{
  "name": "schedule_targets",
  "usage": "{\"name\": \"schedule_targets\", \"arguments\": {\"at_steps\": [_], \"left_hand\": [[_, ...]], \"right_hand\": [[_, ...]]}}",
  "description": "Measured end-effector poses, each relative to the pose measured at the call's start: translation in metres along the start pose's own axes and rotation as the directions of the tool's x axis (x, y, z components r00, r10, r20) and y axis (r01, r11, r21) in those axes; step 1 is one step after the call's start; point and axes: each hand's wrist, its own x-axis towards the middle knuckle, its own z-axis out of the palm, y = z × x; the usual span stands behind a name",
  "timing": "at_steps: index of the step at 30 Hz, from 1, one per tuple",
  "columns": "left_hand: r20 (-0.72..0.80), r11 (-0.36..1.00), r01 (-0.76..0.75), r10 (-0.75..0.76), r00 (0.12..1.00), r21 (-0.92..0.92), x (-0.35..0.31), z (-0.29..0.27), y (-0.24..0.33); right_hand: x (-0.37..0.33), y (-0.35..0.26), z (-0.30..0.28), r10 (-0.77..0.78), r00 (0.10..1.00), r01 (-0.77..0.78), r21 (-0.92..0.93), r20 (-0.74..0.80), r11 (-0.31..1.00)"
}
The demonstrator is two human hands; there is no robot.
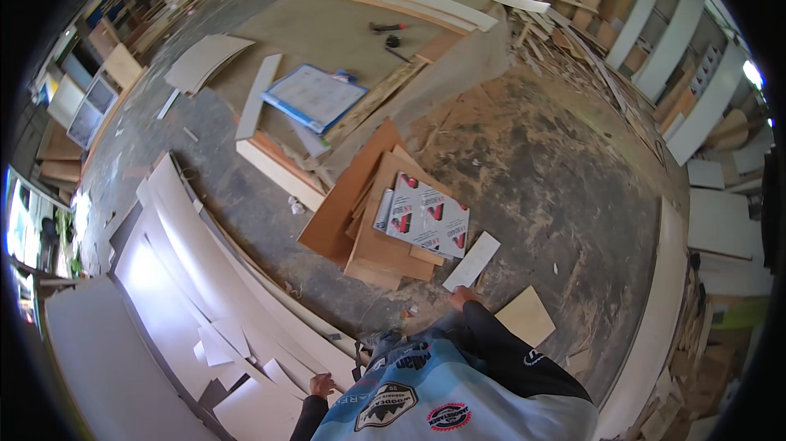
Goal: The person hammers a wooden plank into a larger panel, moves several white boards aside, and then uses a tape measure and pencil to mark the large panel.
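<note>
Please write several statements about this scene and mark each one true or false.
The right hand is at the near end of a white rectangular board. True.
The grey-white panel with red marks lies beneath the brown cardboard sheets. False: the panel lies on top of the cardboard.
A pale-yellow four-sided board lies to the right of the white board. True.
The left hand is on the pale-yellow board. False: it is beside the smooth white sheets.

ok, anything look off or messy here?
Yes: brown sawdust-like debris is strewn across the dark grey floor, and thin wooden offcuts lie jumbled toward the upper right. Flat brown cardboard-like pieces sit askew mid-picture, at clashing angles. The white rectangular board at the right hand shows no obvious damage.
</note>
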Motion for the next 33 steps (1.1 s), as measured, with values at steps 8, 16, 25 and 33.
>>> {"name": "schedule_targets", "arguments": {"at_steps": [8,16,25,33], "left_hand": [[0.013,0.989,-0.05,0.048,0.999,0.139,0.075,0.1,0.127],[0.235,0.602,-0.641,0.615,0.752,0.476,-0.017,0.426,0.242],[0.541,-0.199,-0.53,-0.001,0.841,0.824,0.12,0.487,0.208],[0.753,-0.213,-0.737,-0.011,0.658,0.642,0.157,0.678,0.312]], "right_hand": [[-0.019,0.166,-0.052,-0.137,0.985,0.168,0.444,-0.101,0.88],[0.023,0.333,-0.158,0.414,0.887,-0.211,0.977,0.205,-0.032],[0.087,0.356,-0.222,0.357,0.9,-0.243,0.968,0.249,-0.064],[0.214,0.424,-0.256,0.094,0.987,-0.158,0.755,0.128,0.636]]}}
